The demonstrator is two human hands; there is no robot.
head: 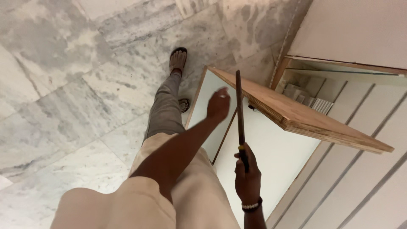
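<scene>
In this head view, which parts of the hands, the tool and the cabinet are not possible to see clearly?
- Left hand: motion blur hides its fingertips, so contact with the white cabinet door is unclear.
- Long file: the right hand covers its handle; its surface is too small to read.
- Cabinet interior: the plywood door edge blocks most of it.
- Right forearm: cut off by the bottom edge.

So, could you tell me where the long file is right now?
In the head view the long file stands just right of centre, gripped at its handle by the right hand, its blade crossing the open plywood door.
</scene>
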